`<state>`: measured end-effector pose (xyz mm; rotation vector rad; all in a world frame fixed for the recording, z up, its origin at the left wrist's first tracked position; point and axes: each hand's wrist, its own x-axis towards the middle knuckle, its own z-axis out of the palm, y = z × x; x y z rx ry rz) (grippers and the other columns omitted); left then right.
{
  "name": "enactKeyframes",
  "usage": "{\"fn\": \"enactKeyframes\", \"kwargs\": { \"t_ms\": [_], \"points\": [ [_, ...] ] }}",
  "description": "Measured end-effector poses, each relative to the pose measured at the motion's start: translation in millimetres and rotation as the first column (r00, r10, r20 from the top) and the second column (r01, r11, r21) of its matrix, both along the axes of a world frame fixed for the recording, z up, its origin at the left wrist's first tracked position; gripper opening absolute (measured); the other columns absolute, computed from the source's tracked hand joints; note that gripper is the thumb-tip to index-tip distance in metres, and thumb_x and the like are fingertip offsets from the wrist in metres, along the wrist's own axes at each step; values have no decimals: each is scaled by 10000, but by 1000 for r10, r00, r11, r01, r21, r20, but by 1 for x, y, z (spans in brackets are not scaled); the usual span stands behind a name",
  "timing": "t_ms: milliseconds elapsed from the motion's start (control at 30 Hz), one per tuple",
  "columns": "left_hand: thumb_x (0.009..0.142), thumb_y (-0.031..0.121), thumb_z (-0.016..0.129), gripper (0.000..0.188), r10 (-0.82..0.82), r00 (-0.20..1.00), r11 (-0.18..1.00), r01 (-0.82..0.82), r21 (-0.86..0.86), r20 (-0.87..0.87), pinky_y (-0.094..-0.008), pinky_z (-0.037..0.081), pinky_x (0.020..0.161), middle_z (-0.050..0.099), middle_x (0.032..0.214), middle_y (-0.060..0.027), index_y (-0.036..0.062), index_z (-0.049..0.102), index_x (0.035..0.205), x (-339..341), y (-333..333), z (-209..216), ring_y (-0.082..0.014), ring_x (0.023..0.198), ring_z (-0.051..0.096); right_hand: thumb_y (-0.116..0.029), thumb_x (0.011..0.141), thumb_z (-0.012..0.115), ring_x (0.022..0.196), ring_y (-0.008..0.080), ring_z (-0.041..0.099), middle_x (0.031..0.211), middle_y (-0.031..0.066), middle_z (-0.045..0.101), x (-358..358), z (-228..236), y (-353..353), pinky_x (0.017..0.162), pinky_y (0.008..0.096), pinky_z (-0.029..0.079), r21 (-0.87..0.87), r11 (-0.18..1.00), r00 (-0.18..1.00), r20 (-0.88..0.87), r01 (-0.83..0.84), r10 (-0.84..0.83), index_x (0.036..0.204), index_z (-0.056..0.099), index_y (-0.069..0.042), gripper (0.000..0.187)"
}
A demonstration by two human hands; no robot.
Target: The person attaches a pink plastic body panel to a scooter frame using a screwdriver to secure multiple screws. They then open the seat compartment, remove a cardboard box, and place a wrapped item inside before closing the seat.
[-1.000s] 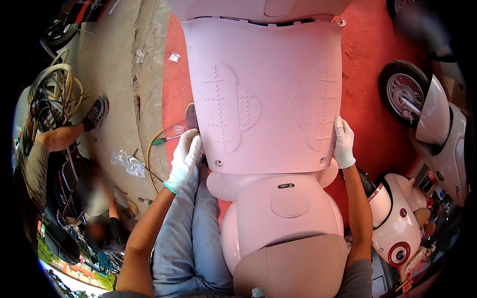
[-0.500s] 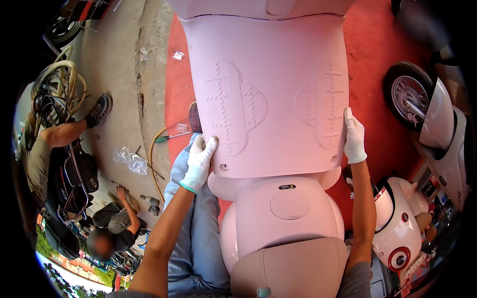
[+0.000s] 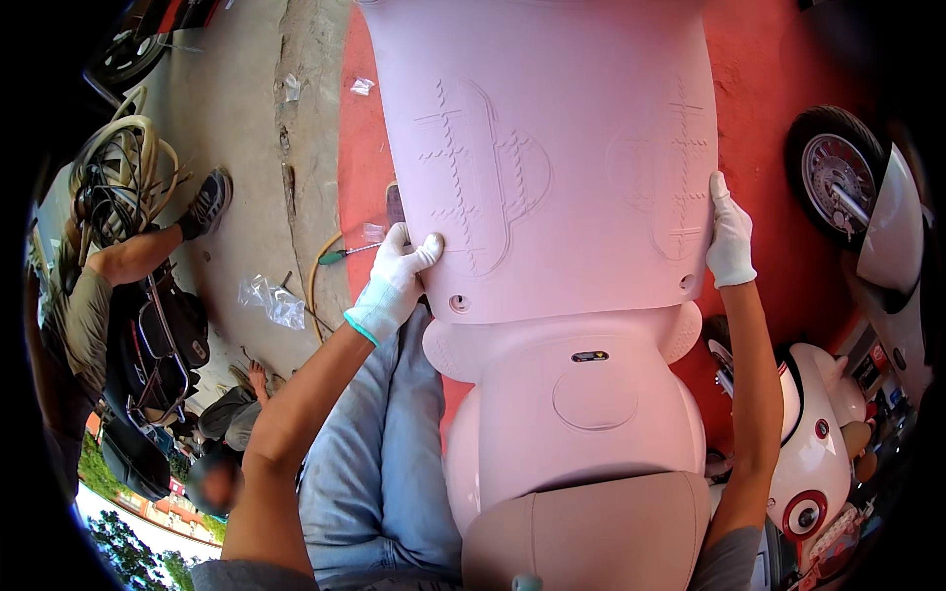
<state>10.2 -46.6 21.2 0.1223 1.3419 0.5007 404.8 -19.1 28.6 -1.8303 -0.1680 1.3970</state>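
Note:
A wide pink scooter floorboard panel (image 3: 581, 177) with raised tread patterns fills the upper middle, above the pink scooter body (image 3: 596, 414). My left hand (image 3: 389, 281), in a white glove with a green cuff, grips its left edge near a corner hole; the thumb lies on top and the fingertips are hidden underneath. On the opposite edge my right hand (image 3: 730, 236), also white-gloved, is closed, thumb side up along the rim. The panel's lower edge overlaps the body just ahead of the brown seat (image 3: 591, 532).
A green-handled screwdriver (image 3: 340, 254) and a yellow hose (image 3: 313, 291) lie by my left leg, near a clear plastic bag (image 3: 271, 300). At left are a person's leg (image 3: 138, 258) and a coiled hose bundle (image 3: 113, 182). White scooters (image 3: 813, 463) stand right of the red carpet (image 3: 759, 98).
The panel has shifted forward, away from the seat, with both hands on it, uncovering more of the body beneath. The whole view has also moved slightly.

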Motion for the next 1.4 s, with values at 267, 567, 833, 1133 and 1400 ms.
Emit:
{"fn": "enactKeyframes", "kwargs": {
  "t_ms": [267,567,833,1133,1400],
  "points": [
    [830,232,688,530,-82,996,996,83,-27,43,-462,430,954,504,1206,-112,28,386,1216,-7,5,-8,-249,1139,497,-356,873,641,679,66,515,829,29,617,-2,-3,7,621,215,436,-47,997,997,57,64,-61,840,661,21,380],
    [866,324,643,427,78,989,994,-88,70,128,-420,453,909,540,1152,-94,46,450,1127,3,-11,-15,-212,1080,527,-424,904,568,771,76,507,868,31,601,28,-22,-16,700,217,425,-27,972,958,163,-235,236,965,631,64,496],
    [895,426,571,611,-102,994,994,100,54,40,-388,368,992,442,1306,-95,27,355,1304,2,-32,0,-190,1203,437,-355,892,592,894,103,526,979,44,600,28,5,-52,821,246,419,-168,935,896,275,-314,350,1140,553,43,471],
    [904,280,602,360,-204,968,976,212,48,-144,-289,476,791,583,1032,-64,2,481,1098,2,-17,-8,-130,926,570,-284,891,612,876,96,528,966,42,605,17,4,-74,797,224,422,-207,921,879,289,-330,380,1101,583,62,406],
    [896,280,616,286,-306,922,948,319,19,-238,-242,472,616,564,815,-32,17,505,907,1,-6,-7,-92,703,548,-207,833,686,719,45,490,797,-13,591,15,9,-63,650,194,405,-156,961,926,267,-230,265,947,640,56,290]
  ]
}}
